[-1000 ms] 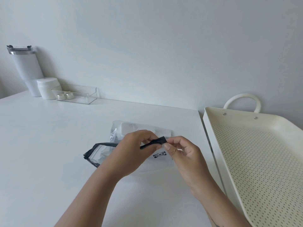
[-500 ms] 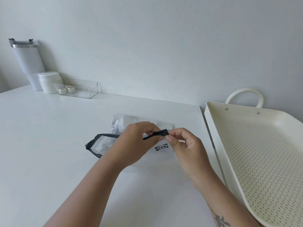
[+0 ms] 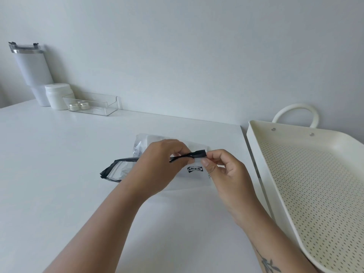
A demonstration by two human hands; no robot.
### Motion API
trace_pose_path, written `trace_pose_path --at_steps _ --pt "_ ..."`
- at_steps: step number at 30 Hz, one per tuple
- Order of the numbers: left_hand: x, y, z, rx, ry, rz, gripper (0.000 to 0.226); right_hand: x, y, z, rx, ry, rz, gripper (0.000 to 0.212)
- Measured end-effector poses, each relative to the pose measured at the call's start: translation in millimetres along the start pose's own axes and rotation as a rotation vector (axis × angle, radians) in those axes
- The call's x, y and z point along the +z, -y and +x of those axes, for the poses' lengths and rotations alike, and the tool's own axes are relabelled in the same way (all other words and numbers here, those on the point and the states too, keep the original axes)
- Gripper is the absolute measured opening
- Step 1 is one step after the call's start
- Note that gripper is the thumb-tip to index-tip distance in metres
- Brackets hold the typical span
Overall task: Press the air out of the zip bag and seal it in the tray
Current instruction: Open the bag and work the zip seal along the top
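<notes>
Lying on the white tabletop (image 3: 59, 174) to the left of the tray (image 3: 256, 154), not in it, one clear zip bag (image 3: 194, 177) with a black closure strip (image 3: 192, 155) is the thing being worked. Both hands meet at the strip's right end: the left hand (image 3: 157, 168) has its grip closed on the strip from the left, thumb and fingers pinched over it, and the right hand (image 3: 226, 170) pinches the very end between thumb and forefinger, the other fingers curled. The strip's far left part looks slack and crumpled, so the sealing seems only begun at one end. Air appears not yet fully pressed out, though the film is too clear to tell. Next, by my reading, comes flattening the bag, running the pinch leftward along the strip, and getting the bag into the tray. One perforated cream tray with one loop handle sits at the right. A second clear packet (image 3: 149, 139) lies just behind the hands. At the far left stand one tumbler (image 3: 32, 69), one white jar (image 3: 58, 95) and one clear bin (image 3: 94, 104) holding two small pots.
</notes>
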State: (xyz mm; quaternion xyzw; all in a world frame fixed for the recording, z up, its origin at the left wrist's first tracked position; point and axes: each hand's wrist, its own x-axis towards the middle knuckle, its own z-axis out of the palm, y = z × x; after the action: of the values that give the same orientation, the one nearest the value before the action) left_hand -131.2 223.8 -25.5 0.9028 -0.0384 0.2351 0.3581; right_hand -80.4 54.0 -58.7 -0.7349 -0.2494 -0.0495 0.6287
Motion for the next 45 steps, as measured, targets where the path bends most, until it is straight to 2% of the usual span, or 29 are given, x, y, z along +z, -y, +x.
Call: trace_pose_path --at_steps 4,12,17,21,23,25,28,31,33,35,38,40,42,45 --pt "-5.9 2.6 -1.0 -0.036 0.048 0.014 0.004 -1.4 0.9 0.1 -0.025 -0.043 -0.030 0.008" --pt "-1.0 3.2 0.0 0.011 -0.003 0.081 0.024 -0.3 4.7 -1.6 -0.014 0.015 0.017 0.007" --pt "-5.1 3.0 -0.9 -0.057 0.030 0.018 0.005 -1.8 6.3 0.8 -0.036 -0.056 -0.032 0.014" --pt "-8.3 6.3 -2.0 -0.093 0.039 0.074 0.008 -3.9 5.5 2.1 -0.014 -0.099 -0.017 0.018" --pt "-5.6 6.1 -1.5 -0.081 0.010 0.107 0.012 -3.9 4.6 1.0 -0.004 -0.067 -0.065 0.019" --pt "-2.8 5.1 -0.9 -0.072 -0.001 0.113 0.015 -3.0 6.3 0.3 -0.025 -0.046 -0.146 0.011" --pt "-0.5 4.4 0.4 -0.058 0.016 0.132 0.018 -1.2 9.7 3.1 -0.148 -0.021 -0.325 0.026" --pt "-0.7 5.6 -0.5 -0.070 0.015 0.096 0.011 2.7 13.9 6.1 -0.201 0.004 -0.506 0.011" --pt "-3.2 7.4 -1.2 -0.096 0.044 0.071 0.002 1.5 13.6 6.5 -0.173 -0.008 -0.524 0.010" --pt "-6.4 9.6 -3.0 -0.119 0.056 0.055 0.013 -1.1 13.6 8.0 -0.140 -0.010 -0.523 0.013" --pt "-7.7 9.5 -2.1 -0.107 0.056 0.072 0.005 -3.2 16.7 12.9 -0.100 0.007 -0.540 0.014" --pt "-5.9 7.2 -2.0 -0.109 0.073 0.093 0.009 -3.4 20.8 13.9 -0.080 0.028 -0.561 0.013" --pt "-4.8 4.8 -1.5 -0.113 0.072 0.122 0.012 -3.1 27.1 12.4 -0.084 0.069 -0.620 0.008" --pt "-4.1 3.7 -1.0 -0.119 0.049 0.161 0.014 1.2 35.9 11.6 -0.145 0.098 -0.722 0.014"
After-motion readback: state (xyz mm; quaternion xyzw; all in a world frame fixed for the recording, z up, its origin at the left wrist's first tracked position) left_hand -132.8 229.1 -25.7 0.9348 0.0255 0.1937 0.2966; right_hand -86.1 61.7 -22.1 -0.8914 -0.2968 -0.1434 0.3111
